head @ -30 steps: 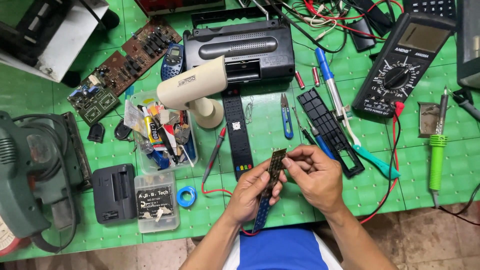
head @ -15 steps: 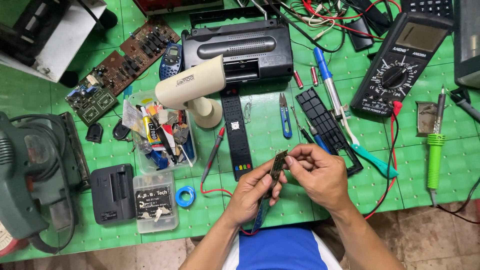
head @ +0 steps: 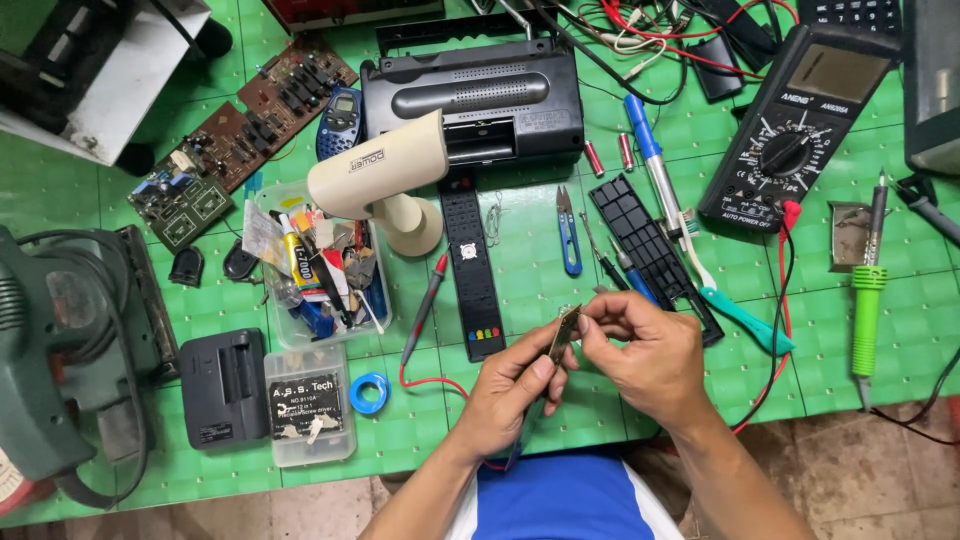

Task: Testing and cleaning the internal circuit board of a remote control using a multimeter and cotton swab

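Observation:
Both my hands hold a small narrow circuit board [head: 564, 334] edge-on above the front of the green tiled table [head: 440, 420]. My left hand [head: 510, 390] pinches its lower part between thumb and fingers. My right hand [head: 640, 350] grips its upper end with the fingertips. Just behind the hands lie a long black remote-control front [head: 474, 270] with coloured buttons and a black remote back shell [head: 648, 244]. A red multimeter probe [head: 425, 305] lies to the left of the hands.
A black radio [head: 470, 100], a beige hot-air tool [head: 385, 180], a multimeter [head: 795, 125], blue snips [head: 567, 232], a toothbrush [head: 735, 315], a green soldering iron [head: 866, 300], a clear parts tub [head: 320, 270], circuit boards [head: 240, 130] and a green power tool [head: 60, 340] crowd the table.
The small board has turned from showing its face to standing edge-on between my fingers. Both hands stayed in about the same place.

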